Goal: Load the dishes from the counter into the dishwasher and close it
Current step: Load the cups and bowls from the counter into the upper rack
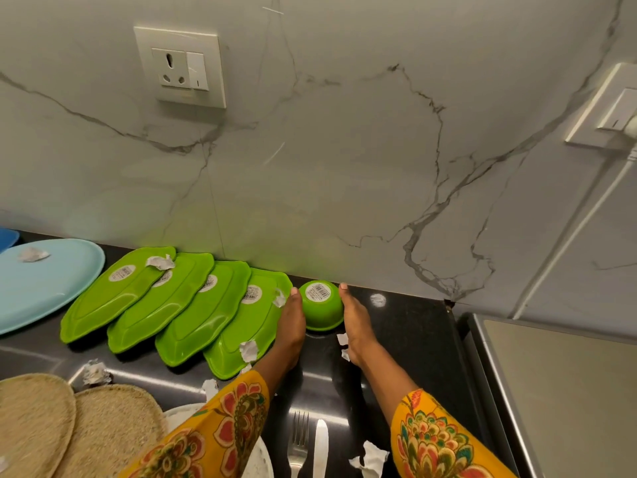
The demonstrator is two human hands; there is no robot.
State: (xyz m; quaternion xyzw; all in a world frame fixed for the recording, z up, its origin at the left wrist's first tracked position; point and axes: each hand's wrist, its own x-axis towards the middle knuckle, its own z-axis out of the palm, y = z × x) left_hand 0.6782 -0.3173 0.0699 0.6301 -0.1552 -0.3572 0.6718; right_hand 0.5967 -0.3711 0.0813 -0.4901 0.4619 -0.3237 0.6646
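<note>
A small green bowl [322,307] stands upside down on the black counter [406,336] against the marble wall, a barcode sticker on its base. My left hand [291,322] lies flat against its left side and my right hand [355,326] against its right side, fingers straight. Left of the bowl, several green leaf-shaped plates [165,301] lie overlapping, face down, with stickers. A light blue oval plate [44,284] lies at the far left. A fork [299,443] and a white knife [320,446] lie near the front edge. The dishwasher is out of view.
Woven round mats [69,429] lie at the bottom left beside a white plate [262,460]. Torn paper scraps [370,458] are scattered on the counter. A steel appliance top [558,391] stands at the right. Wall sockets [181,67] sit above, one with a white cable [593,208].
</note>
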